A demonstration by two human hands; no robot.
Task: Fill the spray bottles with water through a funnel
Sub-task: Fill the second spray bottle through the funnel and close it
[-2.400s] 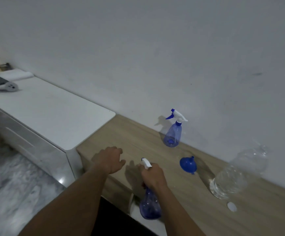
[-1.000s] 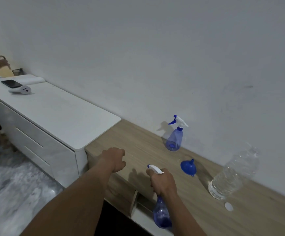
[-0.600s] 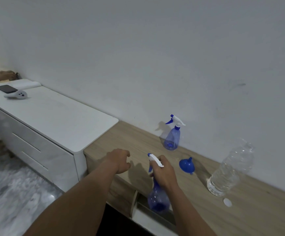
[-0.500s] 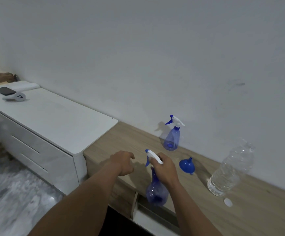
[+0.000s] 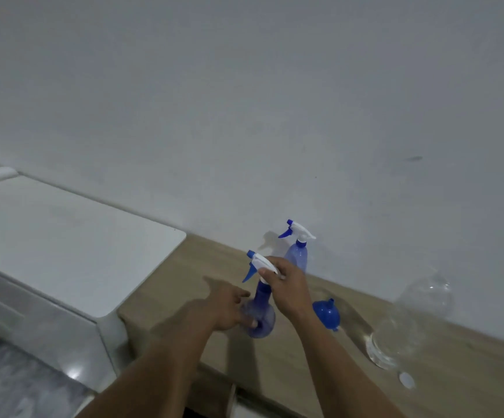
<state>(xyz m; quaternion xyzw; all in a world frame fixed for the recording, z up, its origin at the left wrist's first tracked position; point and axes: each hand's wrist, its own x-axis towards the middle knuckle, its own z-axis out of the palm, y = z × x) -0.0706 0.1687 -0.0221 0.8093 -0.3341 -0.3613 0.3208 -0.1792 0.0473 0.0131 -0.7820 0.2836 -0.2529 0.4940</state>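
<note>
Near spray bottle: lifted from table edge onto wooden table; right hand clasps trigger head, left hand now cups base, probably for uncapping.

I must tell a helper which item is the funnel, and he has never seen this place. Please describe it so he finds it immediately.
Look at the wooden counter along the white wall. The funnel lies there on its side, between the spray bottle held in both hands and the large clear water bottle. It is the only solid dark blue, cone-shaped thing, and it has no trigger head.
</note>
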